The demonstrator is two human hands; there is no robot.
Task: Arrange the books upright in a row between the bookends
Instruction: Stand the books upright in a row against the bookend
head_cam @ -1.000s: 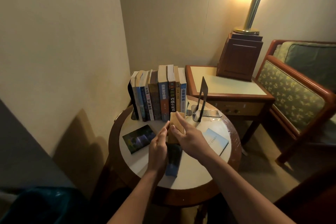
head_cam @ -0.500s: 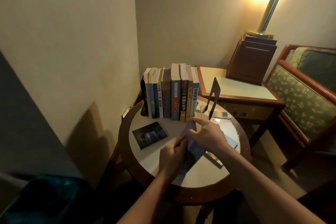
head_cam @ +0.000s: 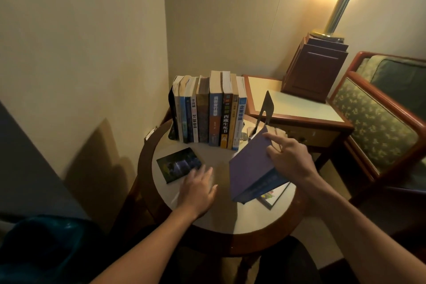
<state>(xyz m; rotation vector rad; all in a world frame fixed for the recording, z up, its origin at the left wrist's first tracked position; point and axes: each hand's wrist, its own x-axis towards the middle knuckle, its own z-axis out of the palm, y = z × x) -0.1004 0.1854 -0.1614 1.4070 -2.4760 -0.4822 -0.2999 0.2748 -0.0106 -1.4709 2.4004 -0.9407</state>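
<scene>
I see my right hand point(head_cam: 291, 161) gripping the purple book point(head_cam: 250, 168) by its upper edge: the fingers point(head_cam: 269, 138) curl over that edge and pinch the cover, the outer ones loosely spread. The book is tilted, upper end raised, above the tabletop point(head_cam: 207, 221), in front of the right bookend point(head_cam: 266, 108) and just right of the upright row of books point(head_cam: 211, 113). Under its lower end a white-covered book point(head_cam: 274, 197) lies flat. My left hand point(head_cam: 198, 189) holds nothing, its fingers straight and apart, low over the tabletop beside the dark book point(head_cam: 178, 165) lying flat; they are blurred, so I cannot tell whether they touch the surface. The left bookend point(head_cam: 171, 117) closes the row's other end
</scene>
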